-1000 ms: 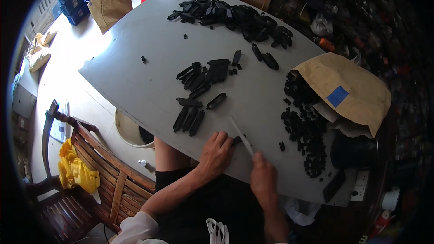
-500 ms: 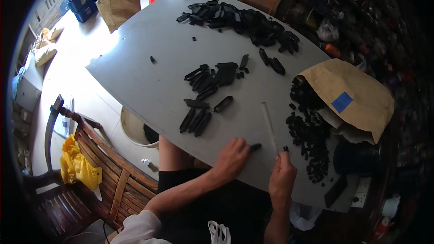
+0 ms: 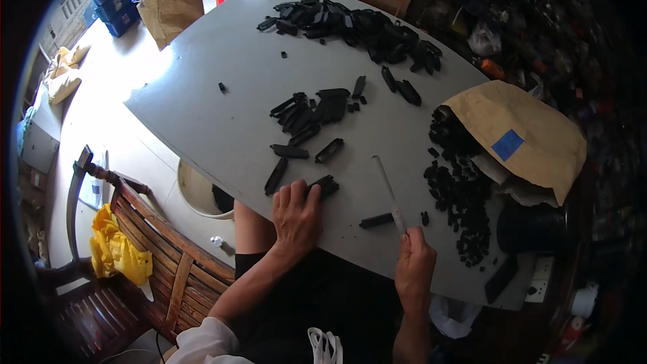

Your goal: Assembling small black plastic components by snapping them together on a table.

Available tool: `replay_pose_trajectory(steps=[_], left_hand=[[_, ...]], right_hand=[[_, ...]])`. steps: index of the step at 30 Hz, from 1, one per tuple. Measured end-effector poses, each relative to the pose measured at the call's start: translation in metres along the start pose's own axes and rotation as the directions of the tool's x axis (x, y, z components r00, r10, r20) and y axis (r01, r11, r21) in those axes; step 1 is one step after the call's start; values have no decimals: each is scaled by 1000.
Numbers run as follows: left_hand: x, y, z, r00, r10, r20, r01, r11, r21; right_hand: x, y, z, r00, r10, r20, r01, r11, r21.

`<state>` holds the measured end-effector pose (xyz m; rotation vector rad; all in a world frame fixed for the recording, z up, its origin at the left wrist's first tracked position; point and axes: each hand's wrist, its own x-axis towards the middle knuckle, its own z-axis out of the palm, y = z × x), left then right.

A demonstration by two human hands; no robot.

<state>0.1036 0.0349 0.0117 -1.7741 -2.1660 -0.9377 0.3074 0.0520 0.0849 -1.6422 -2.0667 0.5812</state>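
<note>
On the grey table, my left hand (image 3: 296,219) has its fingers curled at a couple of long black plastic pieces (image 3: 325,187); its grip is partly hidden. A single long piece (image 3: 275,176) lies just beyond its fingers. My right hand (image 3: 414,263) is closed around a slim white rod-like tool (image 3: 386,185) that points away from me. Beside the tool's lower part rests another long black piece (image 3: 375,221), and a small black part (image 3: 424,218) sits just right of it. More long pieces form a loose cluster (image 3: 303,118) farther off.
A large heap of long black pieces (image 3: 364,30) covers the far side. At right, a brown paper bag (image 3: 532,128) lies tipped, with many small black parts (image 3: 465,202) spilled before it. A black container (image 3: 532,232) stands beside it. A wooden chair (image 3: 168,263) is at my left.
My left hand has moved left, from the single long piece to the row of pieces, and two of these have shifted rightward. The small black part now lies on the table beside my right hand.
</note>
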Motion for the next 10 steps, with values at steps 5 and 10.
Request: replay_pose_trajectory(steps=[5,10], left_hand=[[11,5,4,998,-40,46,43,997,-63],[-3,36,13,969,187,163,-144,959,-245]], right_hand=[[-6,18,-10,997,77,-32,-77,997,-22],[-15,37,-16,985,170,-28,-170,985,4]])
